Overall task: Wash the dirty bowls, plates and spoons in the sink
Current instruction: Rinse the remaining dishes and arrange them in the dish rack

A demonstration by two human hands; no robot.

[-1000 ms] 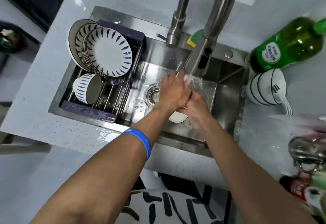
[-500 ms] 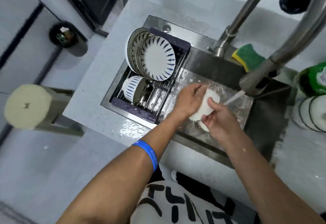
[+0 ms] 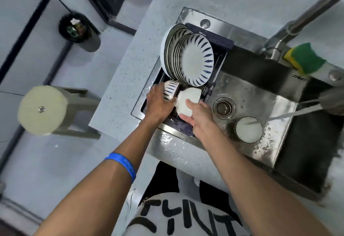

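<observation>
You have just carried the white bowl (image 3: 188,103) away from the tap: half a second ago you held it in both hands in the stream, and now it sits over the drying rack (image 3: 219,44) at the left end of the sink (image 3: 260,94), rim turned away from you, touching the striped bowl (image 3: 170,91) already parked there. Your right hand (image 3: 200,116) grips the white bowl, thumb across its upper side and fingers curled under its lower edge. Your left hand (image 3: 158,103) has let go of it and now curls its fingers round the striped bowl, apparently steadying or nudging it to make room. The plates (image 3: 193,59) stand on edge in the rack just behind both bowls. That tells you this bowl is rinsed and being racked, so one more piece is nearly done. The water (image 3: 294,114) is running and falls toward another white bowl (image 3: 249,128) sitting upright on the sink floor beside the drain (image 3: 224,107); that one looks like your next piece. The sponge (image 3: 305,60) lies on the back ledge by the tap base. No spoons can be made out here, so how much of the task remains is uncertain.
</observation>
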